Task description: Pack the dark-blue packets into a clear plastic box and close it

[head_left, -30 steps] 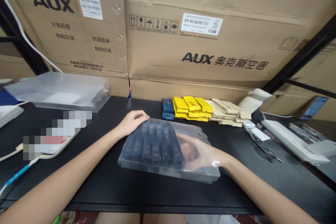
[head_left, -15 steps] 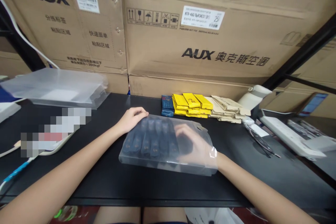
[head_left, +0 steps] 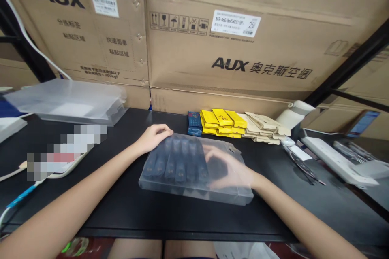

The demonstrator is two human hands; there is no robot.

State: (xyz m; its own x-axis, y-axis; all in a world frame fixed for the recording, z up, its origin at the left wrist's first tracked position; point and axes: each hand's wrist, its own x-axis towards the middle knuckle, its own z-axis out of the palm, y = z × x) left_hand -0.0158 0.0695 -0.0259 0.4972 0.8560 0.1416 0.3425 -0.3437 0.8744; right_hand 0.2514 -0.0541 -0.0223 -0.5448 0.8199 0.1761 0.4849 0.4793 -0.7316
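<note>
on a black desk (head_left: pixel 127 214), a clear case (head_left: pixel 194 195) is holding dark packets (head_left: pixel 180 162) in its left half, left hand (head_left: pixel 153 139) resting bent-fingered at its far-left corner, grip unclear, right hand (head_left: pixel 227 168) hanging inside, fingers parted, seemingly empty, a stray bump possibly threatening to skew the row.

The 1 camera sits on the person's head. It looks forward and down across the black table (head_left: pixel 146 216). The left hand (head_left: pixel 153 138) and right hand (head_left: pixel 226 168) are close to it, near the middle of the view. The big brown boxes (head_left: pixel 243 50) are farther off and fill the top. At the bottom, it sees past the table to the person's legs (head_left: pixel 133 249).
</note>
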